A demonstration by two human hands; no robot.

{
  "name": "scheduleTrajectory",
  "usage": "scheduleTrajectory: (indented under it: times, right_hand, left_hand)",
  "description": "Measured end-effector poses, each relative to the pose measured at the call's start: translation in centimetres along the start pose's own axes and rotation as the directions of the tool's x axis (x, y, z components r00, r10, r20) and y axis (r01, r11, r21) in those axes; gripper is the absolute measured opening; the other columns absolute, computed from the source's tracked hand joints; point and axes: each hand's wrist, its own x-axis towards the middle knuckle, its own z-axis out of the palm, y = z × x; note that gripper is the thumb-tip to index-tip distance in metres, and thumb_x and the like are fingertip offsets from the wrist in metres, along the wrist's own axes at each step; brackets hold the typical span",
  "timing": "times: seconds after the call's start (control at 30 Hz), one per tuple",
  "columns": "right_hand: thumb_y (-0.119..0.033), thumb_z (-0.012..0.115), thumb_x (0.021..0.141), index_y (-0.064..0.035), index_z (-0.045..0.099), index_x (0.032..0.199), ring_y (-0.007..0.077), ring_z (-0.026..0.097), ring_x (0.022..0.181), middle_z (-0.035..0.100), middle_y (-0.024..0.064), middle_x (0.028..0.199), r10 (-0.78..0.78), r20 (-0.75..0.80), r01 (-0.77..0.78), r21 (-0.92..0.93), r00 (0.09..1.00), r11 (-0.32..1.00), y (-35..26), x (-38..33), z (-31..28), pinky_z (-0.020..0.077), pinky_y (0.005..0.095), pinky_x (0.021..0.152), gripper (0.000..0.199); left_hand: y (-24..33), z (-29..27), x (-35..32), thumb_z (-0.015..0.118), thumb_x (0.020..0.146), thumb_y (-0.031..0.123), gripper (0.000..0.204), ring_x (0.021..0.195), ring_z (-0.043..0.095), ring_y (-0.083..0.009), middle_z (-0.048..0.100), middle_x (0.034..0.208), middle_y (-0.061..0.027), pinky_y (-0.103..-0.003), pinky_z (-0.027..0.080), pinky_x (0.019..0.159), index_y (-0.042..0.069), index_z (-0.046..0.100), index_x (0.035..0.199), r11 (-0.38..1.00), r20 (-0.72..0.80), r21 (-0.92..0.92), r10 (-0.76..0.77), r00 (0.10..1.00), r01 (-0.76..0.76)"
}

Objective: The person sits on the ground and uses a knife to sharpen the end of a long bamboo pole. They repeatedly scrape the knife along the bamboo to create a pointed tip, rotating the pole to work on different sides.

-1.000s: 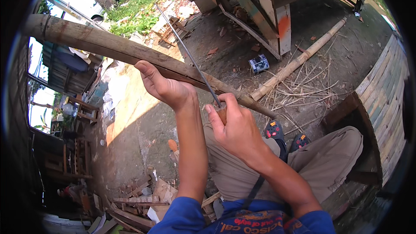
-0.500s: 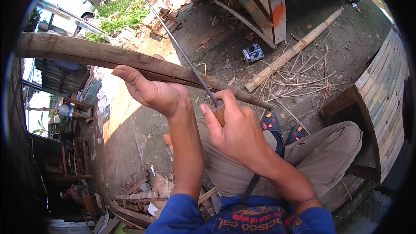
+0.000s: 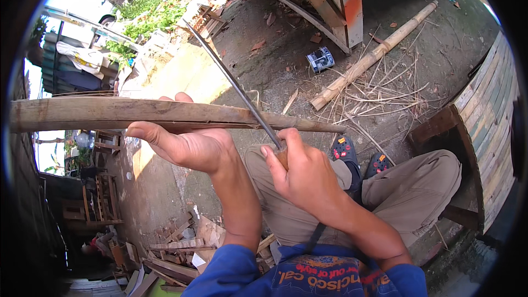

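A long bamboo pole [image 3: 93, 113] with a lengthwise split lies across in front of me, its narrow end low near my feet. My left hand [image 3: 192, 146] supports it from beneath, palm up, with the thumb on the near side and fingertips showing over the far side. In my right hand [image 3: 305, 170] is the wooden handle of a long, narrow-bladed knife [image 3: 230, 78]. The blade slants up and away to the left, crossing the pole to the right of my left hand. Whether its edge is inside the split cannot be made out.
A thick bamboo length [image 3: 377, 55] lies on the ground among loose strips [image 3: 385, 88], near a tipped can [image 3: 320, 59]. At right stands a bamboo-slat bench [image 3: 489, 126]. Wood scraps [image 3: 179, 247] are piled at lower left; a wooden table [image 3: 352, 16] stands ahead.
The pole's left end has swung down, bringing the pole closer to level. My left hand has shifted left and down with it; my right hand and the knife have moved slightly down.
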Motion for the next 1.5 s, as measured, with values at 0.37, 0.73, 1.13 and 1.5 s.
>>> scheduleTrajectory:
  times: [0.37, 0.73, 1.13, 1.5]
  right_hand:
    - [-0.019, 0.064, 0.094, 0.0054, 0.053, 0.106, 0.0410, 0.064, 0.058, 0.062, 0.0191, 0.061, 0.000, 0.097, 0.002, -0.021, 0.995, 1.000, 1.6, 0.4, 0.4, 0.0478, 0.0483, 0.052, 0.029]
    - [-0.022, 0.063, 0.095, 0.0071, 0.052, 0.105, 0.0440, 0.065, 0.063, 0.064, 0.0231, 0.064, 0.043, 0.085, -0.037, -0.073, 0.995, 0.997, 2.5, -1.3, 0.1, 0.0503, 0.0513, 0.056, 0.033]
    - [-0.028, 0.057, 0.097, 0.0083, 0.052, 0.104, 0.0494, 0.066, 0.070, 0.065, 0.0291, 0.073, 0.367, 0.163, -0.323, -0.243, 0.916, 0.915, 8.4, -0.9, 0.3, 0.0530, 0.0555, 0.061, 0.037]
    - [-0.036, 0.055, 0.098, 0.0074, 0.057, 0.106, 0.0494, 0.065, 0.092, 0.066, 0.0337, 0.090, 0.565, -0.018, -0.545, -0.289, 0.825, 0.787, 23.9, -3.6, 2.2, 0.0510, 0.0543, 0.082, 0.045]
  left_hand:
    - [0.0, -0.5, 0.6, 0.053, 0.098, 0.056, 0.056, 0.086, 0.047, -0.0115, 0.049, 0.092, -0.0025, -0.032, 0.040, 0.076, 0.004, 0.049, 0.119, 0.998, -0.111, 0.037, 0.048, 0.993, -0.044]
    - [-0.6, -1.5, 0.6, 0.052, 0.098, 0.058, 0.073, 0.114, 0.050, -0.0190, 0.052, 0.125, -0.0103, -0.041, 0.042, 0.097, 0.001, 0.041, 0.142, 0.999, -0.096, 0.031, 0.016, 0.995, -0.013]
    - [-0.6, -2.2, 1.3, 0.054, 0.095, 0.060, 0.079, 0.117, 0.050, -0.0221, 0.050, 0.131, -0.0130, -0.045, 0.044, 0.096, -0.001, 0.039, 0.142, 0.993, -0.108, 0.106, 0.068, 0.992, -0.057]
    - [-2.2, -2.3, 2.8, 0.050, 0.099, 0.053, 0.075, 0.129, 0.048, -0.0283, 0.046, 0.141, -0.0196, -0.044, 0.040, 0.112, -0.008, 0.038, 0.141, 0.996, 0.012, 0.048, 0.068, 0.998, -0.069]
